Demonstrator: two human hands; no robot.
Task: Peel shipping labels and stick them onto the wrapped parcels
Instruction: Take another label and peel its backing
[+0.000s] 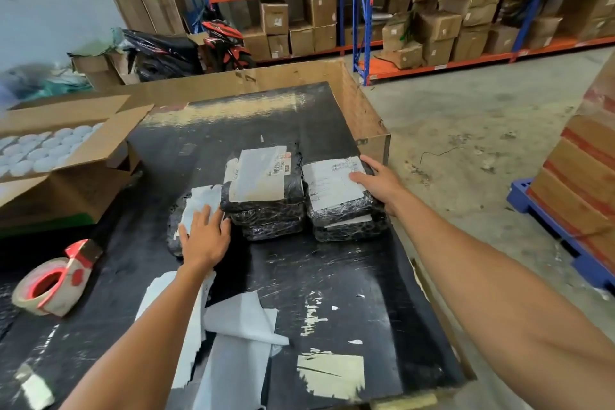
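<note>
Black-wrapped parcels lie on the black table (pixel 319 270) in three places. The left parcel (pixel 174 226) carries a white label (pixel 203 206); my left hand (pixel 204 236) presses flat on it with straight fingers. The middle stack (pixel 266 206) has a white label (pixel 261 173) on top. On the right stack (pixel 346 213) lies another label (pixel 329 181), and my right hand (pixel 379 181) rests on its far right edge, fingers laid over the parcel's side. Peeled white backing sheets (pixel 233 333) lie near me under my left forearm.
A tape dispenser (pixel 55 283) with red tape sits at the table's left. An open carton of white round items (pixel 50 150) stands beyond it. A cardboard wall (pixel 362 100) borders the table's far right. Shelving with boxes (pixel 432 10), a motorbike (pixel 223 43) and a loaded blue pallet (pixel 562 226) surround it.
</note>
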